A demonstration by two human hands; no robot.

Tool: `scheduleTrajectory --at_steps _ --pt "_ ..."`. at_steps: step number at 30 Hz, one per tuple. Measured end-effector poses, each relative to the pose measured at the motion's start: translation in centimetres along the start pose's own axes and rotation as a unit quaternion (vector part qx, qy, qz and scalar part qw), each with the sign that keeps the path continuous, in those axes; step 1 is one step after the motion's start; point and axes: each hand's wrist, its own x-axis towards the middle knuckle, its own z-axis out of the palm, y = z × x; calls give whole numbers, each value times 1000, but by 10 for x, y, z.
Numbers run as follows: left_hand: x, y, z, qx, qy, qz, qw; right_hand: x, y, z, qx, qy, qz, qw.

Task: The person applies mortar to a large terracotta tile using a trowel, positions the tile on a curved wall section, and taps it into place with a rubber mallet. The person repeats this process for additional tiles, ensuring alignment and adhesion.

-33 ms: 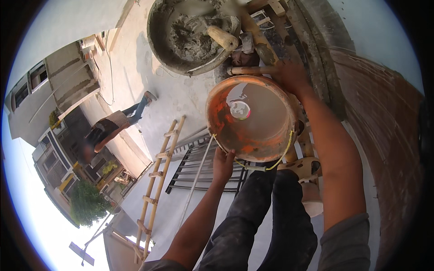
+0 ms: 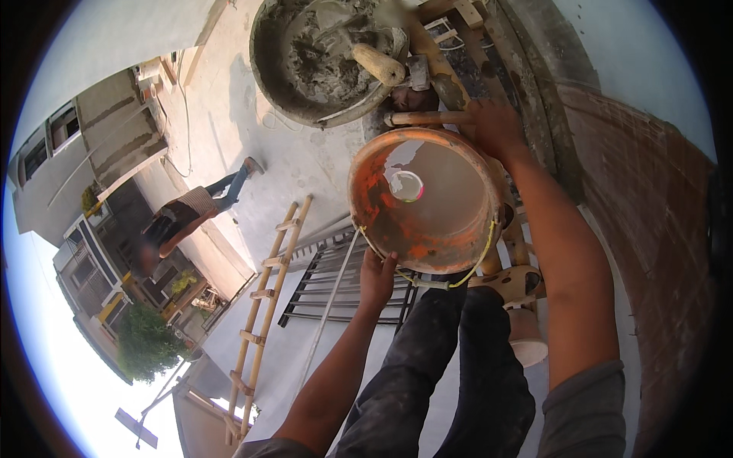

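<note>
Partly hidden — left hand (image 2: 377, 276) beneath orange bucket (image 2: 420, 202).

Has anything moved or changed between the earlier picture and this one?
Nothing visibly changed. The left hand is at the near rim of the orange bucket as before, the right hand at its far rim by the wooden pole, and the mortar pan sits above it as it did.

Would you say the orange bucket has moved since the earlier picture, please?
No. The orange bucket sits in the same spot below the mortar pan, with the left hand and right hand on its rim as before.
</note>
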Motion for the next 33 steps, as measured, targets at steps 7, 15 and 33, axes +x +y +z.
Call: scheduleTrajectory --at_steps 7,15,33 --pt "1 -5 2 104 17 17 994 -5 25 -77 38 -6 -27 999" --pt "4 14 -1 177 -7 -33 984 -73 69 -120 21 -44 82 995" --pt "-268 393 116 272 -223 457 817 -720 -111 -292 283 300 391 823"
